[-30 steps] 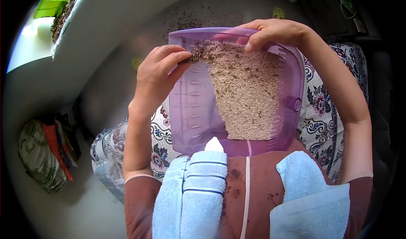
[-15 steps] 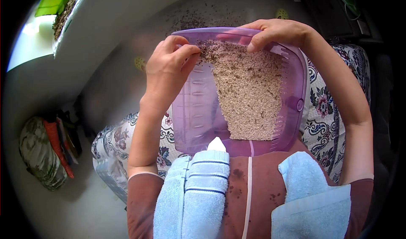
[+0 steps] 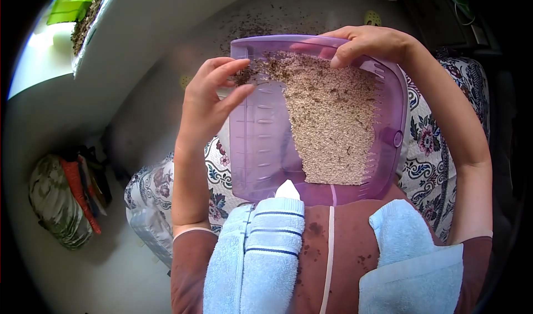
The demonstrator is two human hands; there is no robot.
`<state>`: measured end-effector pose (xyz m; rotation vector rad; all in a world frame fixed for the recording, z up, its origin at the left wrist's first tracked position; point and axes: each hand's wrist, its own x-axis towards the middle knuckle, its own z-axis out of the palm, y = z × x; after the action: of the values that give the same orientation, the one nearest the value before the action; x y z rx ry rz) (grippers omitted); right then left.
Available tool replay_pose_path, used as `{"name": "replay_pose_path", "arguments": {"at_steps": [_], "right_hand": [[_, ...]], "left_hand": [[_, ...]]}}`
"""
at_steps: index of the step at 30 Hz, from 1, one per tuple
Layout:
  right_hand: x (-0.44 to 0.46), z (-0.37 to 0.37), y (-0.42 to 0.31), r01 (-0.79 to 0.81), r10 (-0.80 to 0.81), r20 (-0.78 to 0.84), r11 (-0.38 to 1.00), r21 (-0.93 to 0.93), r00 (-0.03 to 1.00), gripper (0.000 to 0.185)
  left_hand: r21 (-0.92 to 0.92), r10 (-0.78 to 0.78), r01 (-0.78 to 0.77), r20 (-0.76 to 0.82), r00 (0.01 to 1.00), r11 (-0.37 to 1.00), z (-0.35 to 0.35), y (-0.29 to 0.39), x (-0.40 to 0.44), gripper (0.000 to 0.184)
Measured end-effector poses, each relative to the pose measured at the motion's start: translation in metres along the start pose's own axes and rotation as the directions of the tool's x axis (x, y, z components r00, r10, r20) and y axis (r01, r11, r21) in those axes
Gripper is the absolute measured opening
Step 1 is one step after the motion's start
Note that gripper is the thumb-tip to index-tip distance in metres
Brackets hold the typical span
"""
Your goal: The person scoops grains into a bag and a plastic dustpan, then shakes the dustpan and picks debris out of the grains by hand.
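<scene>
A purple translucent tray (image 3: 258, 142) rests against the lap and belly. Pale grains (image 3: 333, 125) cover its middle and right part, with dark bits (image 3: 272, 67) mixed in, thickest along the far edge. My right hand (image 3: 369, 44) grips the far rim, thumb inside on the grains and fingers behind the wall. At the far left corner, my left hand (image 3: 214, 94) has thumb and fingers spread apart, with dark bits beside the fingertips and nothing held between them.
Dark debris (image 3: 258, 28) lies scattered on the floor beyond the tray. Light blue towels (image 3: 272, 253) hang over the brown shirt. A patterned cloth (image 3: 427, 136) covers the seat. Bags (image 3: 61, 200) stand at the left; a green packet (image 3: 69, 6) is at upper left.
My left hand has opened from a pinch at the dark bits and drawn slightly left. A trail of dark bits now reaches the tray's left corner. My right hand keeps its hold on the rim.
</scene>
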<state>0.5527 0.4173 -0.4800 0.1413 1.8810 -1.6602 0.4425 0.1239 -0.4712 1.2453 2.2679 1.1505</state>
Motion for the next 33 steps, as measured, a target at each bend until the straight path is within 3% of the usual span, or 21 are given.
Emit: {"name": "replay_pose_path", "arguments": {"at_steps": [1, 4, 7, 10, 13, 16, 22, 29, 32, 33], "right_hand": [[0.000, 0.000, 0.000, 0.007, -0.007, -0.001, 1.000, 0.005, 1.000, 0.064], [0.001, 0.002, 0.000, 0.011, -0.011, 0.000, 0.998, 0.056, 1.000, 0.065], [0.001, -0.002, 0.002, 0.001, -0.001, 0.004, 1.000, 0.026, 1.000, 0.067], [0.004, -0.005, 0.007, 0.005, -0.005, -0.011, 1.000, -0.010, 1.000, 0.070], [0.005, -0.004, 0.008, 0.004, -0.004, -0.006, 1.000, 0.002, 1.000, 0.071], [0.004, -0.004, 0.011, 0.011, -0.010, -0.024, 1.000, 0.014, 1.000, 0.071], [0.005, -0.007, 0.015, 0.011, -0.011, -0.043, 1.000, -0.003, 0.999, 0.073], [0.001, -0.007, 0.010, -0.021, 0.021, -0.033, 1.000, -0.006, 0.999, 0.072], [-0.002, -0.006, 0.008, -0.010, 0.010, -0.025, 1.000, 0.019, 1.000, 0.070], [-0.003, -0.005, 0.008, -0.005, 0.006, -0.040, 1.000, 0.017, 0.999, 0.070]], "left_hand": [[0.072, -0.014, 0.012, 0.024, 1.000, 0.997, -0.002, 0.007, 0.000, 0.039], [0.039, -0.097, 0.096, 0.040, 0.994, 0.995, -0.001, 0.005, 0.002, 0.035], [-0.217, -0.181, 0.183, 0.031, 0.983, 0.959, -0.005, -0.005, 0.001, 0.030], [-0.352, -0.180, 0.165, -0.011, 0.984, 0.921, -0.002, -0.016, 0.000, 0.028], [-0.042, -0.075, 0.072, -0.079, 0.994, 0.996, 0.006, 0.000, 0.005, 0.026], [0.301, 0.142, -0.103, -0.108, 0.984, 0.948, 0.019, -0.002, 0.004, 0.024], [0.244, 0.206, -0.144, -0.252, 0.945, 0.959, 0.026, -0.011, 0.006, 0.017], [0.254, 0.286, -0.216, -0.286, 0.914, 0.943, 0.025, -0.030, 0.010, 0.014], [0.299, 0.203, -0.095, -0.355, 0.913, 0.949, 0.015, -0.058, 0.030, 0.015], [0.456, 0.224, -0.044, -0.349, 0.910, 0.889, 0.009, -0.066, 0.036, 0.016]]}}
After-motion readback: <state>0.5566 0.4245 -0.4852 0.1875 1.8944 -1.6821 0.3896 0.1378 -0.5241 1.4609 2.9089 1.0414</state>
